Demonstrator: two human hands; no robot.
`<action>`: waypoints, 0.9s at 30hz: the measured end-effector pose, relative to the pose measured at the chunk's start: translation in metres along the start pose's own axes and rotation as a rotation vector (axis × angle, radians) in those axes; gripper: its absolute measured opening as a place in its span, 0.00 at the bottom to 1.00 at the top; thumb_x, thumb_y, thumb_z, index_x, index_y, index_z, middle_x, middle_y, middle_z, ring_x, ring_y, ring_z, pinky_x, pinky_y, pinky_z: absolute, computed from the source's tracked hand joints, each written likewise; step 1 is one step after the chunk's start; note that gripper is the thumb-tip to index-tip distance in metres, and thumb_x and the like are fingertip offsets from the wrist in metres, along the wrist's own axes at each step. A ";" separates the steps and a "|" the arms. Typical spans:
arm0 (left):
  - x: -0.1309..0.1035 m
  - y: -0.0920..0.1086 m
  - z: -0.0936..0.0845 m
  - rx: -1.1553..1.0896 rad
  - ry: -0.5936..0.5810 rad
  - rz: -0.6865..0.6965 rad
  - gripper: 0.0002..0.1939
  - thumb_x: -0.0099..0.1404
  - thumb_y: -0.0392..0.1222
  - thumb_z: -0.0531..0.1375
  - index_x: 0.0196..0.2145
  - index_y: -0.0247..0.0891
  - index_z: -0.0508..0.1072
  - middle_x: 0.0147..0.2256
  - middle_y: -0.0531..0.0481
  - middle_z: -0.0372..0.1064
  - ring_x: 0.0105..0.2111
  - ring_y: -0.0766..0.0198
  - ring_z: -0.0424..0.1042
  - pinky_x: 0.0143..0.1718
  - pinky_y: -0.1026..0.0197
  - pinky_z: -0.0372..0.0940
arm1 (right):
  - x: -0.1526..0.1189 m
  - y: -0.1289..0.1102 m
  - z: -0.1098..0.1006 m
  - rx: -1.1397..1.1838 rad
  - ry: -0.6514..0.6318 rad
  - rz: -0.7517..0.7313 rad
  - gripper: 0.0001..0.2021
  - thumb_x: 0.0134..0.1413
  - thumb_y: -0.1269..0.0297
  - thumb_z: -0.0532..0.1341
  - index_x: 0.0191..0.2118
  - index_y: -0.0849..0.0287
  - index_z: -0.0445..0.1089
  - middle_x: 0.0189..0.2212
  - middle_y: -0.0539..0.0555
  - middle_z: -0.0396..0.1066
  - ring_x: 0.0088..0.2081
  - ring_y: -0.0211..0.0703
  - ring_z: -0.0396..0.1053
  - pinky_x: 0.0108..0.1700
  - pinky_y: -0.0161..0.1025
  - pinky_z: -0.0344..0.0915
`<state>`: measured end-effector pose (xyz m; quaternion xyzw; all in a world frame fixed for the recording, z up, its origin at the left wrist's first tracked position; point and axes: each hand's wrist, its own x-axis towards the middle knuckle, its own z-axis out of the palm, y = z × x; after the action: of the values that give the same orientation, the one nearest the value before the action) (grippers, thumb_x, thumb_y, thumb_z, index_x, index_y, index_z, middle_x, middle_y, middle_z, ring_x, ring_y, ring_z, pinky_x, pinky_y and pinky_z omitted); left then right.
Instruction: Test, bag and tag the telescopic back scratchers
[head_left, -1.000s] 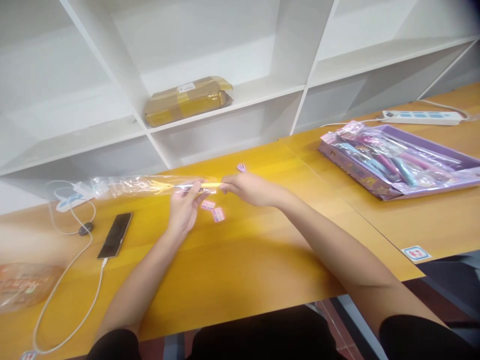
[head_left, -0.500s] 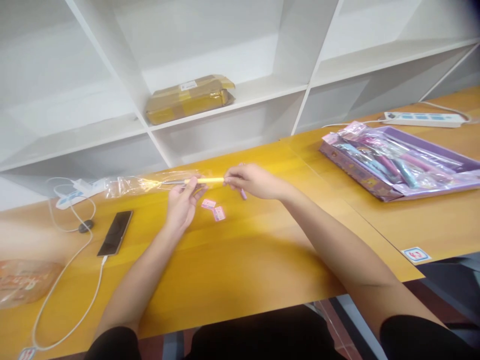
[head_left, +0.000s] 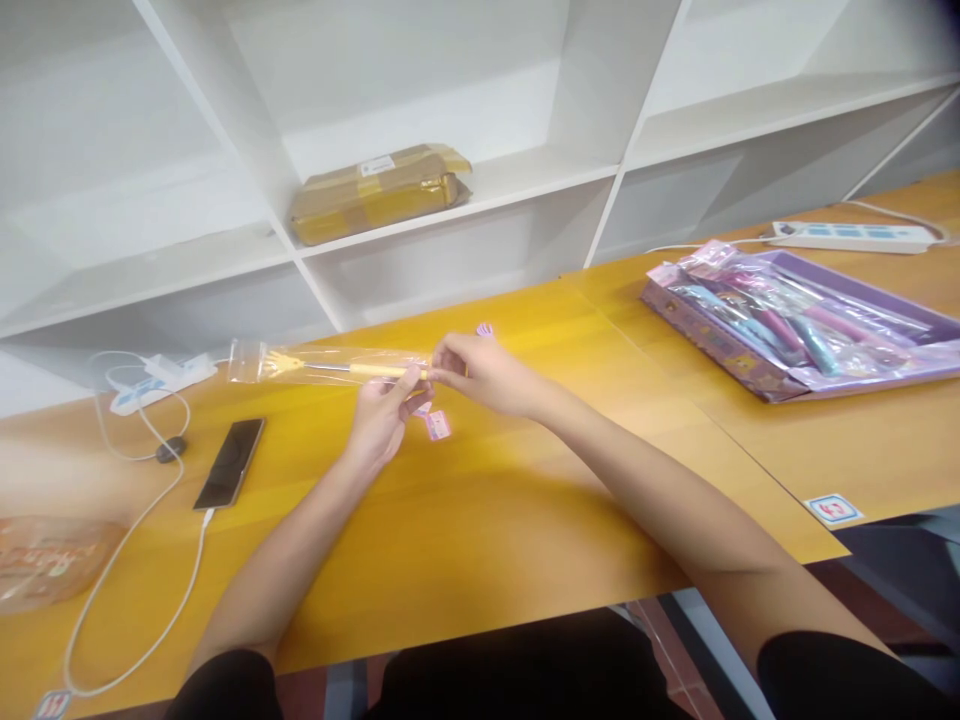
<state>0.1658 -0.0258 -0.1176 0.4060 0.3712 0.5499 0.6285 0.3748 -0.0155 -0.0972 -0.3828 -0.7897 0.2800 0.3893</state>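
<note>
One yellow-handled tool [head_left: 352, 369] lies in one clear sleeve [head_left: 300, 362]. Nearby are one phone [head_left: 229, 463], one taped parcel [head_left: 379, 192] and two power strips [head_left: 851, 236]. One purple tray [head_left: 885, 300] holds several wrapped tools.

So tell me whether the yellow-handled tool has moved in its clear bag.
Yes. The yellow-handled tool has slid left, deeper into the clear plastic bag, away from the pink paper tag on the table.

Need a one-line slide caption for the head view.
Both hands, left hand and right hand, hold a yellow-handled tool in a clear sleeve above an orange table.
</note>
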 end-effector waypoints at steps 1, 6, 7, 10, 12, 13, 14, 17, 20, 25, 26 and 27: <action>0.001 0.000 -0.002 0.013 -0.006 -0.007 0.27 0.50 0.53 0.86 0.38 0.31 0.86 0.35 0.44 0.82 0.36 0.63 0.80 0.44 0.60 0.78 | 0.000 0.000 0.000 0.013 -0.003 0.003 0.10 0.77 0.61 0.68 0.41 0.56 0.69 0.35 0.51 0.76 0.34 0.43 0.70 0.40 0.37 0.62; 0.003 -0.001 -0.006 0.092 -0.062 -0.045 0.28 0.50 0.56 0.86 0.37 0.30 0.87 0.35 0.42 0.83 0.35 0.62 0.80 0.42 0.59 0.78 | -0.001 -0.001 -0.004 0.045 -0.076 0.012 0.06 0.73 0.66 0.70 0.43 0.57 0.71 0.35 0.51 0.77 0.36 0.44 0.74 0.41 0.37 0.64; 0.003 -0.002 -0.007 0.106 -0.071 -0.059 0.29 0.50 0.57 0.86 0.37 0.30 0.87 0.35 0.42 0.83 0.35 0.61 0.80 0.42 0.59 0.78 | -0.001 -0.002 -0.005 0.048 -0.095 0.017 0.06 0.73 0.68 0.70 0.43 0.57 0.72 0.35 0.51 0.78 0.36 0.44 0.75 0.41 0.37 0.65; 0.003 -0.002 -0.007 0.150 -0.102 -0.109 0.30 0.48 0.59 0.86 0.36 0.30 0.86 0.34 0.42 0.82 0.34 0.62 0.80 0.40 0.60 0.76 | -0.002 -0.002 -0.007 0.039 -0.141 0.036 0.05 0.71 0.69 0.70 0.43 0.57 0.74 0.35 0.51 0.79 0.38 0.45 0.77 0.44 0.38 0.68; 0.004 -0.002 -0.007 0.179 -0.110 -0.124 0.32 0.47 0.60 0.86 0.35 0.29 0.86 0.32 0.44 0.80 0.32 0.65 0.77 0.36 0.63 0.74 | -0.003 0.000 -0.010 0.018 -0.161 0.043 0.04 0.71 0.69 0.70 0.45 0.57 0.74 0.37 0.52 0.79 0.40 0.46 0.78 0.47 0.40 0.69; 0.005 -0.001 -0.007 0.186 -0.107 -0.124 0.32 0.46 0.60 0.86 0.36 0.29 0.86 0.31 0.46 0.79 0.30 0.67 0.75 0.34 0.64 0.73 | -0.003 0.002 -0.012 0.012 -0.175 0.043 0.06 0.71 0.67 0.70 0.48 0.57 0.74 0.39 0.52 0.80 0.40 0.47 0.79 0.47 0.40 0.70; 0.006 -0.001 -0.008 0.188 -0.101 -0.123 0.33 0.46 0.60 0.86 0.36 0.29 0.86 0.30 0.48 0.77 0.29 0.68 0.73 0.33 0.65 0.71 | -0.004 0.004 -0.015 0.012 -0.194 0.038 0.10 0.70 0.66 0.71 0.52 0.57 0.74 0.43 0.54 0.79 0.41 0.47 0.79 0.46 0.41 0.72; 0.007 0.002 -0.009 0.167 -0.085 -0.135 0.34 0.44 0.60 0.87 0.36 0.30 0.84 0.29 0.51 0.75 0.27 0.70 0.71 0.31 0.66 0.69 | -0.008 0.009 -0.023 0.014 -0.239 -0.047 0.27 0.64 0.64 0.76 0.64 0.56 0.69 0.54 0.58 0.74 0.41 0.47 0.77 0.44 0.42 0.75; 0.007 0.005 -0.009 0.165 -0.079 -0.165 0.34 0.44 0.58 0.87 0.38 0.32 0.82 0.31 0.51 0.76 0.28 0.68 0.73 0.31 0.64 0.70 | -0.009 0.009 -0.029 -0.082 -0.174 -0.229 0.22 0.64 0.69 0.76 0.59 0.55 0.73 0.56 0.59 0.69 0.45 0.47 0.74 0.49 0.44 0.75; 0.007 0.010 -0.010 0.102 -0.100 -0.201 0.31 0.48 0.52 0.86 0.41 0.32 0.81 0.32 0.53 0.73 0.28 0.71 0.69 0.32 0.65 0.69 | -0.007 0.004 -0.025 -0.265 -0.122 -0.485 0.08 0.72 0.69 0.73 0.52 0.55 0.78 0.55 0.59 0.67 0.54 0.53 0.71 0.57 0.47 0.70; 0.007 0.010 -0.011 0.083 -0.102 -0.206 0.29 0.49 0.51 0.86 0.40 0.32 0.80 0.32 0.54 0.72 0.27 0.72 0.68 0.31 0.65 0.68 | -0.006 0.004 -0.023 -0.284 -0.114 -0.514 0.06 0.73 0.69 0.72 0.51 0.55 0.78 0.55 0.60 0.68 0.55 0.53 0.71 0.58 0.48 0.69; 0.008 0.010 -0.011 0.070 -0.101 -0.210 0.28 0.50 0.50 0.86 0.39 0.33 0.80 0.31 0.54 0.71 0.27 0.72 0.66 0.31 0.66 0.66 | -0.005 0.005 -0.021 -0.294 -0.103 -0.541 0.03 0.75 0.69 0.71 0.48 0.56 0.79 0.55 0.60 0.68 0.55 0.54 0.70 0.58 0.48 0.69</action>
<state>0.1529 -0.0164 -0.1133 0.4140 0.3984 0.4465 0.6859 0.3963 -0.0143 -0.0913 -0.1964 -0.9136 0.0681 0.3496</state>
